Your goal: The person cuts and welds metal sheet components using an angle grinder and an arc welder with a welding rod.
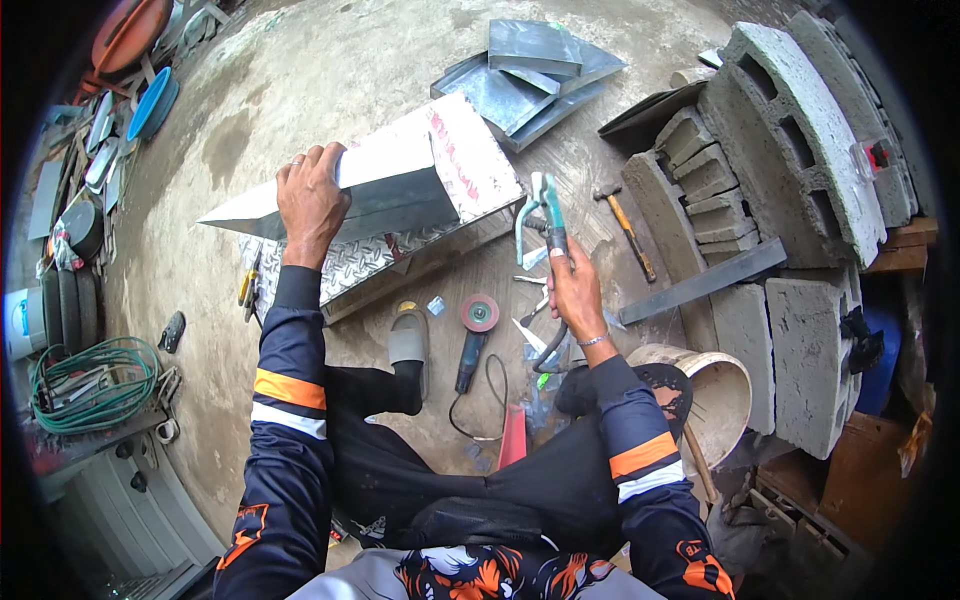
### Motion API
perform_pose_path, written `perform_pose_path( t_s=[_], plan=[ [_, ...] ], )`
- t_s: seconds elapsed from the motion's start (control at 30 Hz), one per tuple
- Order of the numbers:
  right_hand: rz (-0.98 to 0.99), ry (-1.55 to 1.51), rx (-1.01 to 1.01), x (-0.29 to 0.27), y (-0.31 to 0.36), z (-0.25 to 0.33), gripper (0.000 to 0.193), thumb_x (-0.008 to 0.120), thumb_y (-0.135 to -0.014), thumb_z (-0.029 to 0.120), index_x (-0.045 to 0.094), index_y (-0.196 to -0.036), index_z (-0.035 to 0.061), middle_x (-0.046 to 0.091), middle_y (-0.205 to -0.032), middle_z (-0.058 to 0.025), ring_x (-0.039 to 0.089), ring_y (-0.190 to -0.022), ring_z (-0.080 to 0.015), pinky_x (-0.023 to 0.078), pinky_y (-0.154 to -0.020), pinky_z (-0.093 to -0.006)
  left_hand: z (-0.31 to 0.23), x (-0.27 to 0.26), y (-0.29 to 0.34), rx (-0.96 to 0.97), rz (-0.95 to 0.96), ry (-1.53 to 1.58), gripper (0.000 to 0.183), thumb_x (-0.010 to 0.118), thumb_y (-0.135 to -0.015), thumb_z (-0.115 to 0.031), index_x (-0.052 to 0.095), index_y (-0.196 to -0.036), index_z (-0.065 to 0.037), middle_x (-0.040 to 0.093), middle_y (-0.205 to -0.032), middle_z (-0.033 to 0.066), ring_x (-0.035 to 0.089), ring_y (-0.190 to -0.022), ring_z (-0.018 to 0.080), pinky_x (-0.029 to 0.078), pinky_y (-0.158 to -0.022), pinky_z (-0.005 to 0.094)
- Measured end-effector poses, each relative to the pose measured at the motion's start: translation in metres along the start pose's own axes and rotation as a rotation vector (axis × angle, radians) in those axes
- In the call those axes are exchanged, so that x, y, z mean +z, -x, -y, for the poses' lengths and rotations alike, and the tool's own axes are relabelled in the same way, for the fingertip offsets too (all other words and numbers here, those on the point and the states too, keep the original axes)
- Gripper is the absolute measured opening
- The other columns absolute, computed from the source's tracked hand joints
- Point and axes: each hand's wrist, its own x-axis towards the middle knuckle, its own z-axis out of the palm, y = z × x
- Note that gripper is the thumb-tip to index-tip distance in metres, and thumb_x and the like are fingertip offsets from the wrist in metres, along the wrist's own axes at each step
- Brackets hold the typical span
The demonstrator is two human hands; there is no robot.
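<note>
My left hand (313, 200) is closed over the upper edge of a folded sheet-metal piece (390, 205), a bright, sharp-cornered panel with a dark inner face. That piece rests on a low bench topped with diamond-tread plate (375, 270), with a white, red-marked surface (475, 160) at its right end. In my right hand (577, 295) is a teal welding clamp (545, 205), pointing away from me, its dark cable trailing below the wrist. The clamp is just right of the bench and apart from the metal piece. Whether its jaws hold a rod cannot be made out.
An angle grinder (473, 340) lies on the floor between my feet. A hammer (628, 235), a flat metal bar (705, 282), concrete blocks (800, 140) and a bucket (722, 395) stand or lie to the right. Metal sheets (530, 85) are stacked beyond; a green hose (95, 385) coils left.
</note>
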Motion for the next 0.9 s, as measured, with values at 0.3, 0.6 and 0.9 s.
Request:
perform_pose_path(
  t_s=[0.3, 0.6, 0.9],
  plan=[
    [-0.026, 0.102, -0.033, -0.005, -0.008, -0.011, 0.052, 0.051, -0.102, 0.027, 0.042, -0.149, 0.0083, 0.051, -0.063, 0.0000, 0.047, -0.042, -0.0090, 0.038, -0.035, -0.0273, -0.003, 0.001, -0.002, 0.000, 0.015, 0.007, 0.039, 0.068, -0.073, -0.004, 0.062, -0.110, -0.017, 0.065, -0.101, 0.0048, 0.061, -0.100, 0.0267, 0.043, -0.092, 0.0427],
    [-0.006, -0.056, 0.028, 0.003, -0.006, -0.005, 0.046, 0.050, -0.103, 0.030, 0.045, -0.144, 0.0102, 0.053, -0.066, -0.0018, 0.048, -0.043, -0.0096, 0.039, -0.035, -0.0270, 0.000, 0.001, -0.002, -0.018, 0.026, 0.017, 0.042, 0.071, -0.071, -0.006, 0.061, -0.110, -0.015, 0.065, -0.103, 0.0057, 0.062, -0.101, 0.0276, 0.043, -0.093, 0.0432],
    [0.088, -0.269, 0.159, -0.008, -0.016, -0.015, 0.031, 0.047, -0.103, 0.033, 0.052, -0.126, 0.0126, 0.056, -0.070, -0.0033, 0.054, -0.051, -0.0119, 0.043, -0.040, -0.0285, 0.002, -0.002, 0.000, -0.020, 0.023, 0.016, 0.040, 0.067, -0.072, -0.002, 0.061, -0.109, -0.015, 0.065, -0.100, 0.0060, 0.062, -0.100, 0.0285, 0.043, -0.092, 0.0437]
  ],
)
